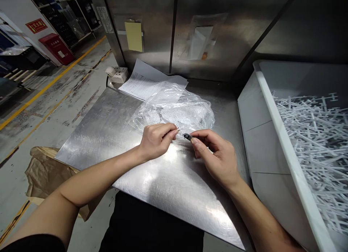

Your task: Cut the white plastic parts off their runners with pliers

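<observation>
My left hand [157, 140] is closed in a pinch over the steel table. Between its fingertips is a thin white plastic piece [179, 130], mostly hidden by the fingers. Facing it, my right hand [217, 154] grips a small black-handled hand tool, apparently nippers [187, 137], whose tip comes close to the white piece. Whether the two touch I cannot tell. Just behind both hands lies a clear plastic bag [176, 107] with many tiny specks visible in it.
A grey bin [268, 96] at the right holds a heap of white plastic sprues [312, 136]. Printed sheets [138, 80] lie partly under the bag, beside a power socket [119, 74]. A metal panel [157, 13] rises behind the steel table [108, 132]. Brown paper [46, 168] is at the lower left.
</observation>
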A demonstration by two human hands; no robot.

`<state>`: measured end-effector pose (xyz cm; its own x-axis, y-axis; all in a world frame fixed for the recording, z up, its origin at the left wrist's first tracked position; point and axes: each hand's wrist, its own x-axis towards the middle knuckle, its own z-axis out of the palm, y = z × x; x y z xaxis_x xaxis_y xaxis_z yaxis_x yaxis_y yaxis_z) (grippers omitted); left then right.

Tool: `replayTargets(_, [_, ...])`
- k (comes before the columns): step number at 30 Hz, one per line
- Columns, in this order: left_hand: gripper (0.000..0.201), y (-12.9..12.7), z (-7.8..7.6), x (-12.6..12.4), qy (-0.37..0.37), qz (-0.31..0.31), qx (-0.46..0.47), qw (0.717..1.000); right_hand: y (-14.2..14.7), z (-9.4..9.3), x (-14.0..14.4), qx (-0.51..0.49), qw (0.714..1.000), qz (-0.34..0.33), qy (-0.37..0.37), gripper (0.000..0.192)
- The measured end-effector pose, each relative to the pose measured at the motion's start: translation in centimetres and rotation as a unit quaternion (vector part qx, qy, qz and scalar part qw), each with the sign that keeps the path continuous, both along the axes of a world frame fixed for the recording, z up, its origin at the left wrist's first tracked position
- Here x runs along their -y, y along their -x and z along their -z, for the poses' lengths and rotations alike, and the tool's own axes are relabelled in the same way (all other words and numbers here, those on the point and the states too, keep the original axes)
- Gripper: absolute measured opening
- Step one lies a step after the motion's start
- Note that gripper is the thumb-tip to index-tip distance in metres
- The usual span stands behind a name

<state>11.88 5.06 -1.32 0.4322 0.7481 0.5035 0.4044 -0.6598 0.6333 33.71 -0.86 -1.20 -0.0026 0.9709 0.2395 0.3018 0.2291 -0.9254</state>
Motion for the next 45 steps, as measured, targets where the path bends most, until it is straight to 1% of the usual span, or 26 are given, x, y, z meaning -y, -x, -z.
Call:
replayTargets(7, [0.027,0.0,-0.1,0.1,-0.016,0.003,-0.004,1.000,0.0,-0.1,0.1,0.019,1.000,-0.004,-0.014,0.016])
replayTargets(12, [0.023,0.0,0.0,0.0,-0.027,0.002,-0.004,1.000,-0.1,-0.3,0.0,0.030,0.999,-0.011,-0.031,0.015])
replayTargets(14, [0.022,0.0,0.1,0.0,-0.026,0.002,-0.005,1.000,0.0,-0.3,-0.1,0.029,0.999,-0.012,-0.025,0.016])
replayTargets(16, [0.023,0.0,0.2,0.0,-0.015,0.001,-0.011,1.000,0.2,-0.2,0.0,0.013,1.000,-0.008,0.001,0.018])
replayTargets(21, [0.020,0.0,0.6,-0.1,0.041,-0.026,-0.071,0.996,0.9,0.3,-0.1,-0.077,0.990,0.005,0.116,0.030])
replayTargets(23, [0.019,0.0,0.8,-0.1,0.051,-0.039,-0.100,0.993,1.0,0.5,-0.2,-0.108,0.984,0.003,0.143,0.033])
replayTargets(26, [0.019,0.0,0.8,0.0,0.052,-0.046,-0.118,0.991,1.0,0.7,-0.4,-0.146,0.976,-0.005,0.161,0.034])
replayTargets(29, [0.019,0.0,0.5,0.0,0.061,-0.038,-0.106,0.992,0.8,0.5,-0.5,-0.171,0.975,0.005,0.145,0.034])
replayTargets(32, [0.021,0.0,0.0,0.0,0.077,-0.014,-0.078,0.994,0.5,0.2,-0.4,-0.175,0.979,0.038,0.095,0.031])
replayTargets(34, [0.023,-0.1,-0.2,0.1,0.072,-0.001,-0.061,0.996,0.4,0.0,-0.3,-0.169,0.982,0.055,0.067,0.028])
replayTargets(36, [0.020,-0.1,-0.2,0.2,0.050,0.004,-0.037,0.998,0.4,-0.1,-0.2,-0.163,0.983,0.062,0.051,0.026])
replayTargets(39, [0.010,-0.2,-0.2,0.4,0.016,0.008,0.014,1.000,0.5,-0.3,0.0,-0.145,0.986,0.066,0.038,0.023])
replayTargets(41, [0.009,-0.3,0.0,0.4,0.009,0.009,0.042,0.999,0.7,-0.5,0.3,-0.133,0.989,0.058,0.032,0.020])
replayTargets(45, [0.009,-0.3,0.2,0.4,0.047,-0.011,0.092,0.995,1.0,-0.7,0.6,-0.126,0.991,0.044,0.020,0.016])
